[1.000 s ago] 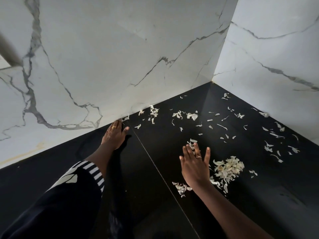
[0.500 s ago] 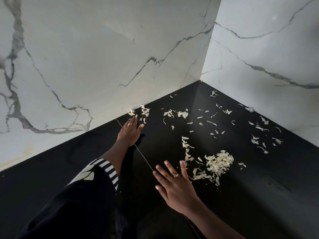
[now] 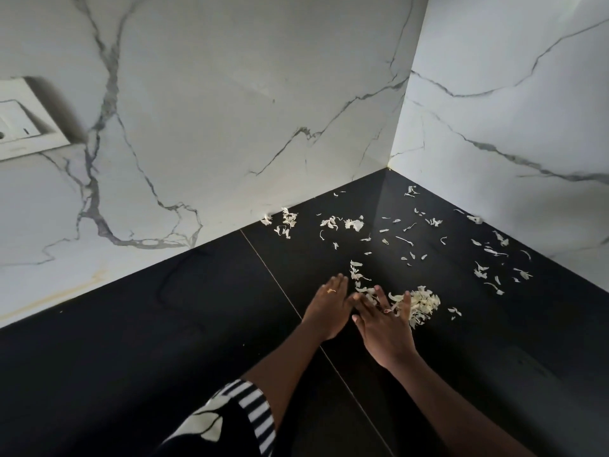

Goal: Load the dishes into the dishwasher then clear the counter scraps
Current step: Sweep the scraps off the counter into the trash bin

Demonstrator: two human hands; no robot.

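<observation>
Pale, papery scraps lie scattered over the black counter in the corner. The thickest pile of scraps sits just right of my hands, and a thin trail of scraps runs above my fingers. My left hand lies flat on the counter with straight fingers and a ring. Beside it, touching it, my right hand is flat too, its fingertips among the scraps at the pile's left edge. Neither hand holds anything.
White marble walls close the corner at the back and right. More loose scraps lie along the back wall and others near the right wall. A white socket plate is on the left wall. A seam crosses the counter.
My left hand has come back from the back wall to the middle. My right hand swept left, then right again, and the two hands now meet at the pile.
</observation>
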